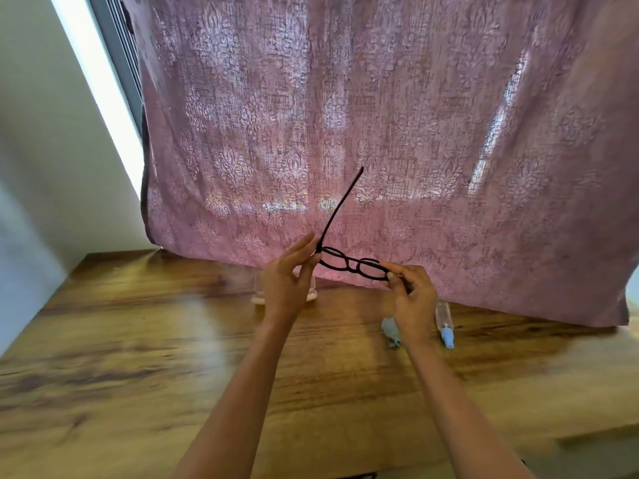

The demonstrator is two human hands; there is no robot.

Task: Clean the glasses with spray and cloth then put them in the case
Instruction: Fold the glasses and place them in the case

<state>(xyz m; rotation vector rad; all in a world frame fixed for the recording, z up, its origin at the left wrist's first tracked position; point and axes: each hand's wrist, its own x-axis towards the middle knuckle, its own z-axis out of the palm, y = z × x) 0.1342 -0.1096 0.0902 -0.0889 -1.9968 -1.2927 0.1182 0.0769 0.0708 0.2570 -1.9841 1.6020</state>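
Left hand: fingers nearly straight, thumb and fingertips pinching the hinge end of the glasses. Right hand: fingers curled, pinching the opposite frame end. Glasses held in the air above the wooden table, in front of a pink curtain; 1 temple arm points up. On the table: grey cloth, spray bottle lying flat, clear case partly hidden behind the left hand.

- This is looking like a room in a home.
- A pink patterned curtain is hanging across a window, with daylight glowing through the cloth.
- A grey window frame is showing beside the curtain's edge.
- A wood-grain bench is standing against a plain white wall.
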